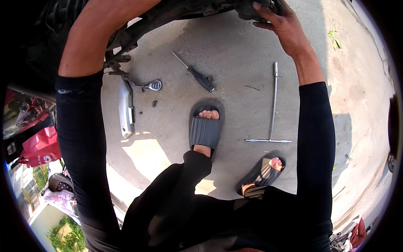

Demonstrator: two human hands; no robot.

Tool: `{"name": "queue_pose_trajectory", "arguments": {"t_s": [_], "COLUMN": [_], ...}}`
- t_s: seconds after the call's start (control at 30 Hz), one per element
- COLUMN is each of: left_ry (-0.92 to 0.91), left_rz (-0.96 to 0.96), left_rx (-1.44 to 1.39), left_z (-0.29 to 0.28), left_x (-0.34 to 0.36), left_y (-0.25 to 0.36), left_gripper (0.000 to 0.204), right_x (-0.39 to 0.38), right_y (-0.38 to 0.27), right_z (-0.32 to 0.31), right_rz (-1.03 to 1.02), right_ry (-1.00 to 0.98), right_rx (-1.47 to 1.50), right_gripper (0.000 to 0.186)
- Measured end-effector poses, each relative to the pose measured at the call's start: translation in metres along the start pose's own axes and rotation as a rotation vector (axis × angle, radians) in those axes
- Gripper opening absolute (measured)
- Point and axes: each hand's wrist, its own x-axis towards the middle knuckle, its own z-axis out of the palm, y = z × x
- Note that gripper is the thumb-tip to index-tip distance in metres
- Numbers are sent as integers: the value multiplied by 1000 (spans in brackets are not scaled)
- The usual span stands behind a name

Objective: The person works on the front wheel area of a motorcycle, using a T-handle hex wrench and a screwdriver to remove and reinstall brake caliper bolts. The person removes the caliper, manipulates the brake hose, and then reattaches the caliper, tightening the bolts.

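My left forearm reaches over the dark vehicle frame [130, 35] at the upper left, and the hand itself lies beyond the top edge. At the top right, my right hand [282, 23] is closed round a dark, rounded vehicle part [248, 10], its thumb along the near side. Some of its fingers are hidden behind the part. On the ground below lie a screwdriver [200, 78] with a dark handle, a long T-handle socket wrench [274, 101], and a ratchet wrench [154, 85]. A silver, elongated cover piece [125, 110] lies left of them.
My feet, in dark slide sandals [205, 128], stand on the concrete. A small dark round piece [210, 78] sits by the screwdriver handle. At the left edge hangs a red bag [41, 147]. Green leaves [334, 37] lie at the upper right.
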Motion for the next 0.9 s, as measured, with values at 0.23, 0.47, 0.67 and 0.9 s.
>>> {"name": "queue_pose_trajectory", "arguments": {"t_s": [0.23,0.47,0.67,0.9], "left_ry": [179,196,160,149], "left_rz": [1,47,-37,-154], "left_rx": [55,189,100,462], "left_z": [24,32,25,-18], "left_x": [-1,1,1,-7], "left_y": [11,2,6,-11], "left_gripper": [38,34,28,54], "right_x": [4,2,9,12], "right_y": [2,10,14,17], "right_z": [-9,-13,-8,-2], "right_rz": [21,-13,-23,-199], "right_ry": [-20,-45,-89,-26], "right_rx": [-81,57,96,-46], "right_gripper": [89,88,88,80]}}
